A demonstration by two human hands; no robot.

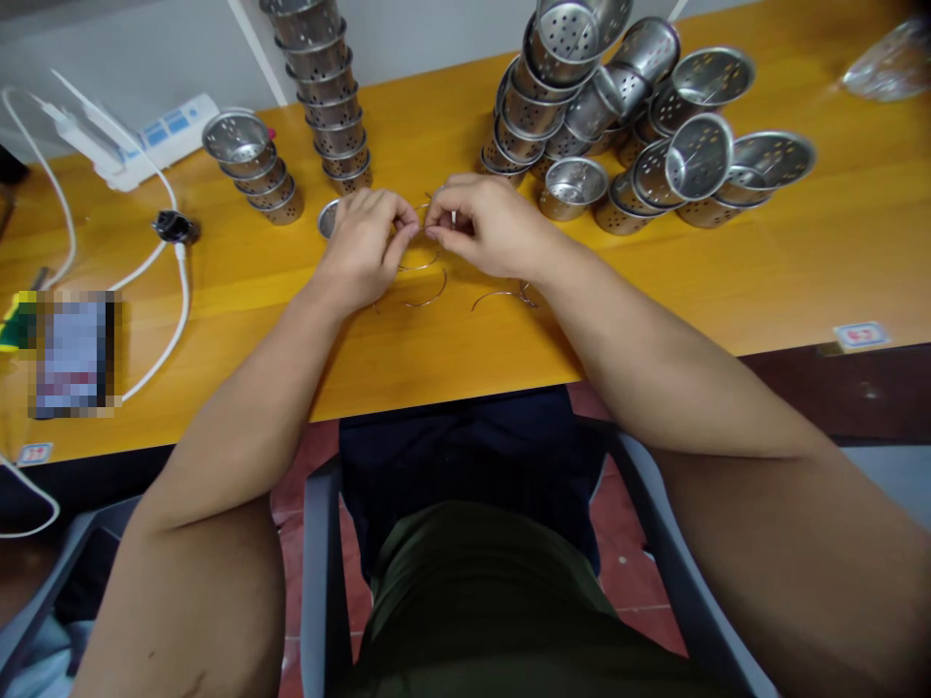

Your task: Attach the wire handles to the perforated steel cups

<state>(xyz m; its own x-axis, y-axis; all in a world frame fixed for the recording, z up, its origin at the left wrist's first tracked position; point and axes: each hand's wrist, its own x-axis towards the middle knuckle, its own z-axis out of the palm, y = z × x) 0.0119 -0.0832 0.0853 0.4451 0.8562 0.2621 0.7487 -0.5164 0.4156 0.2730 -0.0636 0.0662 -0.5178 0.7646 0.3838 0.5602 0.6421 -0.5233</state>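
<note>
Both hands meet over the yellow wooden table (800,262). My left hand (368,242) and my right hand (484,225) have their fingers pinched together on a thin curved wire handle (423,206) held between them. Loose wire handles (429,296) lie on the table just under the hands, and another wire handle (501,294) lies by my right wrist. A small perforated steel cup (329,217) sits partly hidden behind my left hand.
A tall stack of steel cups (324,92) and a short stack of steel cups (254,165) stand at the back left. A heap of loose cups (626,116) fills the back right. A white power strip (156,141) and white cable (178,310) lie left.
</note>
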